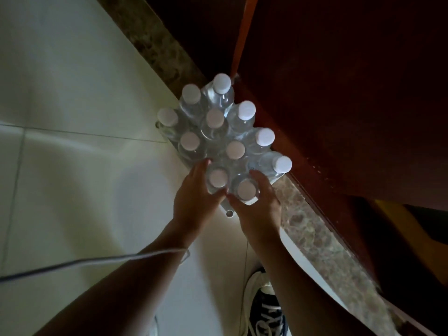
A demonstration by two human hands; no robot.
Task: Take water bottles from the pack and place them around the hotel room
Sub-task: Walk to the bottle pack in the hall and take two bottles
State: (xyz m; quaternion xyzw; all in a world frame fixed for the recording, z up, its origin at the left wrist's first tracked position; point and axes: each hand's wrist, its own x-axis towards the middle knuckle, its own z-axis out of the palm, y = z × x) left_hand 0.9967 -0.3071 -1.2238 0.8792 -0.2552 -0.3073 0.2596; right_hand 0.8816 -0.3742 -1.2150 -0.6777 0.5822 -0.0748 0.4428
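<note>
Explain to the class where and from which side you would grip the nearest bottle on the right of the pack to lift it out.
Grip the bottle around its shoulder just under the white cap, coming from above on the near side. It stands upright at the pack's open near edge, with other bottles crowding its far side. The right hand is already curled there; the left hand is on its neighbour.

Dim, soft view: pale floor (pixel 72 166) catches faint light, dark wood panel (pixel 351 81) nearly black, edges blurred.
</note>
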